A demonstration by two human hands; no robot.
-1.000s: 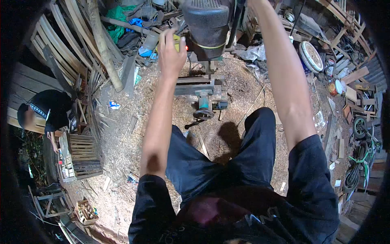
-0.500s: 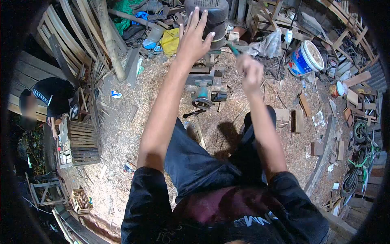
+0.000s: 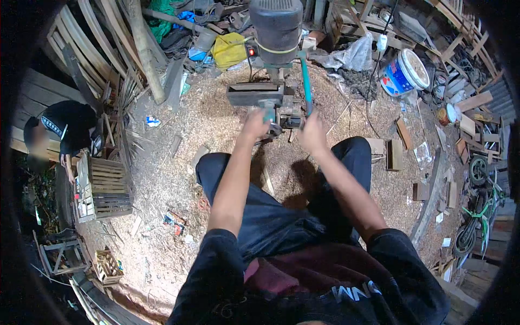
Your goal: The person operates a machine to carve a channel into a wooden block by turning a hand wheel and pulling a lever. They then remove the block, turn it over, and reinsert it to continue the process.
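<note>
In front of me stands a drill-press-like machine [image 3: 276,24] with a dark motor housing and a small lit red switch [image 3: 251,52]. A long teal lever [image 3: 306,81] hangs down at its right side. My right hand [image 3: 312,132] is closed around the lower end of that lever. Below the motor, a dark rectangular block [image 3: 254,96] lies across the machine's vise. My left hand [image 3: 255,124] is closed at the vise's handwheel [image 3: 274,130], close beneath the block. Its fingers partly cover the wheel.
Wood shavings [image 3: 162,179] cover the ground. A blue-and-white bucket [image 3: 403,76] stands at the right, near a hanging cable [image 3: 369,103]. Another person [image 3: 70,127] bends over a slatted crate [image 3: 111,187] at the left. Offcuts [image 3: 394,154] and a small green bike [image 3: 479,214] are farther right.
My left hand has come down from the motor housing to the handwheel. My right hand has lowered, and the lever now points down toward me. The red switch light and block have come into view.
</note>
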